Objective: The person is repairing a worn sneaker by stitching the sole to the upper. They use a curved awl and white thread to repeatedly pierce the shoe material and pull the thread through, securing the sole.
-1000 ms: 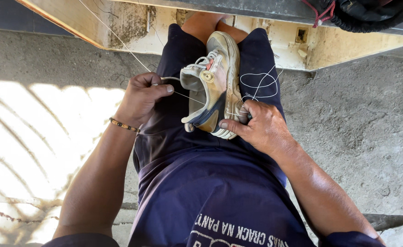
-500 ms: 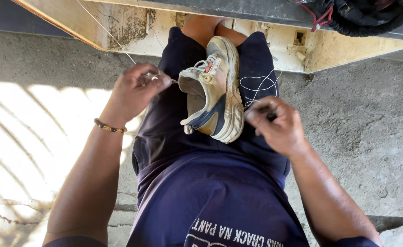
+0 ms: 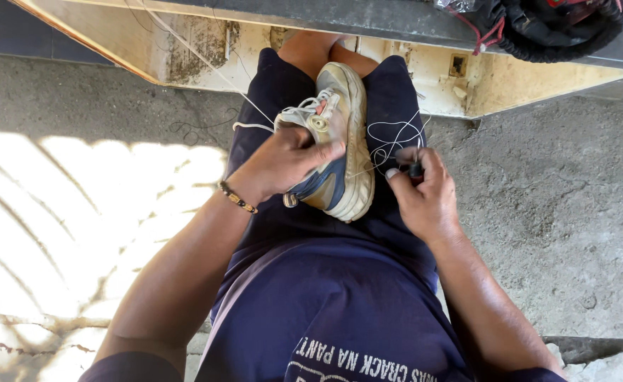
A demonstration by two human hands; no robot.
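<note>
Head view: left hand (image 3: 283,164) moved onto sneaker (image 3: 340,152); right hand (image 3: 425,194) lowered.

Left hand (image 3: 283,164) curled in a grasp (beaded wrist bent); right hand (image 3: 425,194) pinched closed, both forearms angled inward.

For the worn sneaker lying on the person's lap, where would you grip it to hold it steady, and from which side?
Grip the sneaker around its upper at the mid-foot, coming from the person's left, much as the left hand does now. It lies on its side across the thighs, pale sole facing right, so the laced upper faces left and gives the fingers purchase. That probably leaves the sole edge free for the right hand and the thread.
</note>
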